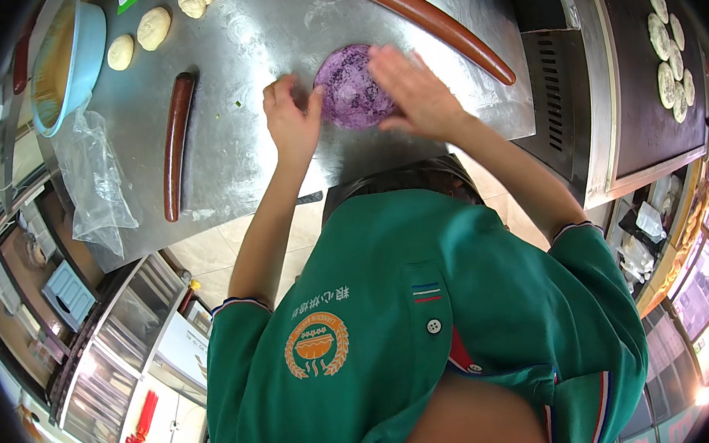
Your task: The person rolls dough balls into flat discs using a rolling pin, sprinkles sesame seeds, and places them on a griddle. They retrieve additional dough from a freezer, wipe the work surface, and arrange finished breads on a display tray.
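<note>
A flat round disc of purple dough, speckled with dark bits, lies on the metal worktable in front of me. My left hand is at its left edge, fingers a little curved and thumb apart, its thumb close to the rim. On the other side, my right hand has its fingers stretched out, with the fingertips over the disc's right edge; they are slightly blurred. Neither hand grips anything. Whether the left thumb touches the dough I cannot tell.
A short brown rolling pin lies left; a long one slants across the far right. Pale dough balls, a blue basin and a clear plastic bag are far left. Flat speckled cakes sit on a dark griddle at right.
</note>
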{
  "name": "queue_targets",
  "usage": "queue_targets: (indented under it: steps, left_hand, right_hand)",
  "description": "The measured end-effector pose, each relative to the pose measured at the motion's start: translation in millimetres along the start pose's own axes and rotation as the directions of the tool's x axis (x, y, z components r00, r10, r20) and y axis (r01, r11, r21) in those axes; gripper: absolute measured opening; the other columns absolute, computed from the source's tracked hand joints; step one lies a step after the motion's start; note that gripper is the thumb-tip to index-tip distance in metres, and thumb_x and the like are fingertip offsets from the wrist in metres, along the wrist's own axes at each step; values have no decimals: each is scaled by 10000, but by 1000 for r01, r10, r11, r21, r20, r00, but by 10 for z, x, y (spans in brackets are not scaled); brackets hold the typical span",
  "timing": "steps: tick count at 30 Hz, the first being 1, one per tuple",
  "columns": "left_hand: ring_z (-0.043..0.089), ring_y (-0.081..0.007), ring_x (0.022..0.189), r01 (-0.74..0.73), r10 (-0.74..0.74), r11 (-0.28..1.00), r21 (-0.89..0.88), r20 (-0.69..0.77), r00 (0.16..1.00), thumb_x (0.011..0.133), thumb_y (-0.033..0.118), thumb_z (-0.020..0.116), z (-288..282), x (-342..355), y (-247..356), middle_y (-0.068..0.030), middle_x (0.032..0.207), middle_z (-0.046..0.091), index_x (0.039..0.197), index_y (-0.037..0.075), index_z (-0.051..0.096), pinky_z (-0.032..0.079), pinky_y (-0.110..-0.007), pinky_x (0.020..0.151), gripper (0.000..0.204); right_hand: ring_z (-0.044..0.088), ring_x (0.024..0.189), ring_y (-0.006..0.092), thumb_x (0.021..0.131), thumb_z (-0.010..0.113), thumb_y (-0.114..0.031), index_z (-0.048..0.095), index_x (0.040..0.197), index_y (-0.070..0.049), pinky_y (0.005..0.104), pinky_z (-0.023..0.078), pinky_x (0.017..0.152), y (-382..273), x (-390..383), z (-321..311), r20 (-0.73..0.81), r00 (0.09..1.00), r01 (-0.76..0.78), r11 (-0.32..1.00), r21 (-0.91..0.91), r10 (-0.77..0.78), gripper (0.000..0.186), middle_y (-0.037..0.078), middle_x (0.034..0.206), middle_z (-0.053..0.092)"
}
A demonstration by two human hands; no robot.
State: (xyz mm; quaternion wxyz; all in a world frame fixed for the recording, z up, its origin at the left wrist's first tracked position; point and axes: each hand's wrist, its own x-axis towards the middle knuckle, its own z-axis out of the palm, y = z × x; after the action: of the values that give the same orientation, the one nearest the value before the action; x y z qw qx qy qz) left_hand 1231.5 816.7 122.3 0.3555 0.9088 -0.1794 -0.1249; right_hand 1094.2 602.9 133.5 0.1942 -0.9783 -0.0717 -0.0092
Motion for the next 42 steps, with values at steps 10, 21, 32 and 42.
queue_targets:
  steps: [10, 21, 32, 42]
  left_hand:
    - [618, -215, 879, 605, -367, 80, -792, 541, 757, 869, 45, 698, 289, 101, 493, -80, 976, 638, 1022, 29, 583, 516, -349, 759, 192]
    - [553, -147, 1168, 655, 4, 225, -721, 673, 740, 1045, 317, 560, 284, 549, 2195, -56, 1228, 627, 1291, 25, 568, 391, -285, 1053, 382]
    - [471, -297, 1349, 49, 533, 518, -854, 368, 762, 1054, 374, 473, 1476, 836, 4032, -177, 1519, 439, 1468, 34, 426, 393, -435, 1087, 538]
    - [605, -181, 1058, -23, 84, 860, -510, 97, 992, 1006, 164, 579, 1050, 747, 3094, -104, 1190, 649, 1164, 14, 640, 474, -313, 927, 226]
  right_hand:
    - [327, 1473, 357, 775, 816, -365, 290, 1541, -5, 526, 168, 1232, -443, 13, 258, -98, 952, -245, 912, 329, 291, 997, 210, 1561, 370]
    - [605, 1216, 253, 940, 615, -68, 503, 1389, -7, 433, 457, 1071, 350, -445, -1210, 147, 838, 283, -650, 705, 525, 467, 123, 1317, 625]
    - [668, 1112, 278, 956, 611, -42, 599, 1248, 43, 431, 541, 977, 3032, -2357, -2714, -132, 545, 578, -257, 775, 828, 304, 166, 1207, 673]
    - [461, 1338, 420, 938, 592, -89, 403, 1472, -17, 442, 379, 1112, 6352, -4394, -4238, -983, 162, -914, 387, -118, 83, 571, 272, 1439, 476]
